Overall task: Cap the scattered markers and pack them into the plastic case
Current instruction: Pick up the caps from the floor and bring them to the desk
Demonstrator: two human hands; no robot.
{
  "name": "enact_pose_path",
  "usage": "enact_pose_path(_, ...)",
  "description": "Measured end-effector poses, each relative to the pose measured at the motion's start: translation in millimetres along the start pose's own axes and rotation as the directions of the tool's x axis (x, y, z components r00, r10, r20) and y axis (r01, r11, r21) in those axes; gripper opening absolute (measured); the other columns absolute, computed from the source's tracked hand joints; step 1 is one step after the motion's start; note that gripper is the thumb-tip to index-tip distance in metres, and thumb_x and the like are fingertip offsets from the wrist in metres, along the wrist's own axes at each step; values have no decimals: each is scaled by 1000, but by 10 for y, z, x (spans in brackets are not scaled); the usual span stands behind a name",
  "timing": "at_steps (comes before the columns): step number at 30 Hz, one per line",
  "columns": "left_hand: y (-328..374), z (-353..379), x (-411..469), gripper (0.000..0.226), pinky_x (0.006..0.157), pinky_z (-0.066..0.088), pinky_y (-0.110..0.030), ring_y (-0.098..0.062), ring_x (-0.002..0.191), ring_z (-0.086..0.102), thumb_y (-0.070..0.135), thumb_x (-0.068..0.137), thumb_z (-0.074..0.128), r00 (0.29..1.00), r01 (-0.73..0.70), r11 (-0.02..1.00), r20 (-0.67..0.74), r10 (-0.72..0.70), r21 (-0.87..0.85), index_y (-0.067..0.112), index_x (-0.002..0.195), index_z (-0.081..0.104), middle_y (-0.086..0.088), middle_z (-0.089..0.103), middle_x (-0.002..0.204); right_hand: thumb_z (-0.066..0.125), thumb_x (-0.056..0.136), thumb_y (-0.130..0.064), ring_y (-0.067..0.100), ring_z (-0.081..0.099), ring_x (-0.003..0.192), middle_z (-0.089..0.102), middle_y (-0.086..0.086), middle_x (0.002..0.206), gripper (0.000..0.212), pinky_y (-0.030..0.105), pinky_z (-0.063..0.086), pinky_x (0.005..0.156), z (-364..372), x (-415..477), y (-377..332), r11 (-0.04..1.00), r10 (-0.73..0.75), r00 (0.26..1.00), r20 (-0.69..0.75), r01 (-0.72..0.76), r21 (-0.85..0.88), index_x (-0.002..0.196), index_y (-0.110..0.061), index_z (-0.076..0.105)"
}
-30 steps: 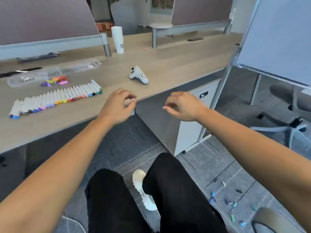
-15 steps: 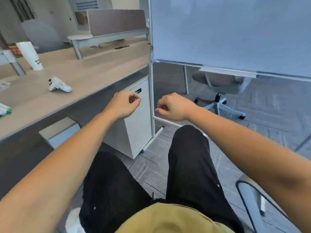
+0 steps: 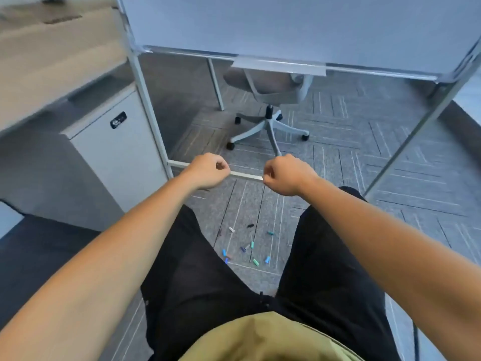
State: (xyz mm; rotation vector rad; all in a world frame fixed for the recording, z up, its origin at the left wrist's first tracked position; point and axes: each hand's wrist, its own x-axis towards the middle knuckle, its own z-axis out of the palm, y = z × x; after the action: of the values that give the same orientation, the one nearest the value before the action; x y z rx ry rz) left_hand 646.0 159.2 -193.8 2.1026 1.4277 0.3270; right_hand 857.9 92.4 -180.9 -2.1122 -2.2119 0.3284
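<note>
Both hands are hanging in the air ahead of the seated person, apart from each other. The left hand (image 3: 208,171) is sitting at 11 o'clock from the middle of the view and the right hand (image 3: 286,175) at 1 o'clock. Each is clenching its fingers into a fist, with nothing showing inside either one.

The marker caps (image 3: 247,246) are lying scattered on the grey carpet (image 3: 338,157) at 6 o'clock from the hands, between the two legs in black trousers (image 3: 197,282). Among them a white cap (image 3: 231,229) and a black cap (image 3: 250,225) are lying on the far side, and a green cap (image 3: 255,262) and a blue cap (image 3: 267,259) nearer the person.

A whiteboard (image 3: 286,27) on a metal stand is filling the 12 o'clock side, with an office chair (image 3: 270,87) standing behind it. A white cabinet (image 3: 117,152) is standing at 9 o'clock under the edge of a wooden desk (image 3: 52,61).
</note>
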Motion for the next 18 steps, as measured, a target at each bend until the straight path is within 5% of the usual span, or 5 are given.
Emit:
enact_pose_path(5, -145, 762, 600, 16, 72, 48, -29, -16, 82, 61, 27, 92, 60, 978, 70, 993, 203, -48, -99, 18, 89, 72, 4, 69, 87, 51, 91, -30, 25, 64, 86, 70, 2, 93, 22, 42, 57, 81, 362, 311, 478, 989, 107, 978, 177, -122, 78, 95, -22, 71)
enact_pose_path(10, -653, 1362, 1029, 21, 60, 35, -27, -20, 58, 41, 15, 92, 57, 897, 397, 894, 296, -329, -207, 12, 72, 63, -1, 48, 57, 54, 93, -24, 31, 64, 97, 71, 14, 104, 28, 42, 54, 87, 980, 852, 869, 965, 164, 910, 380, -227, 128, 103, -4, 71)
enact_pose_path(14, -1017, 1755, 1304, 28, 53, 27, -26, -18, 55, 30, 10, 90, 53, 792, 565, 816, 353, -498, -118, 15, 65, 43, -5, 34, 61, 54, 92, -24, 29, 61, 81, 68, 23, 95, 31, 45, 55, 80, 1655, 1279, 1162, 938, 215, 809, 547, -327, 116, 95, 4, 67)
enact_pose_path(18, -1338, 2125, 1493, 34, 61, 40, -30, -37, 72, 61, 23, 91, 56, 680, 705, 700, 383, -625, -109, -1, 67, 59, -26, 56, 69, 51, 97, -32, 30, 58, 85, 59, 14, 87, 32, 32, 43, 68, 2401, 1490, 1316, 922, 255, 683, 684, -384, 41, 89, -2, 62)
